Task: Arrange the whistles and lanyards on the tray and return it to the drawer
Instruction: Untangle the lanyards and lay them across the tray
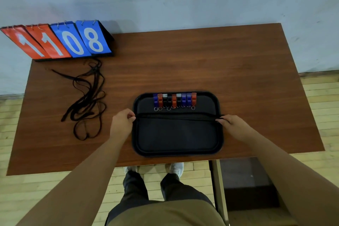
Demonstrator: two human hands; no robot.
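On my head feed I'm watching the left hand (122, 123) and right hand (233, 125) each pinching an end of the black lanyard (176, 116), stretching it across the tray (176, 153) between them. It's running just this side of the whistles (174, 100), with the spare lanyards (88, 101) lying off left.

Reading as a gym or sports hall. Flip scoreboard (55, 42) showing 11 and 08 is standing on the desk (201, 60); coloured whistles (174, 100) are lying in a row; pale wood-strip floor (12, 189) is running underneath.
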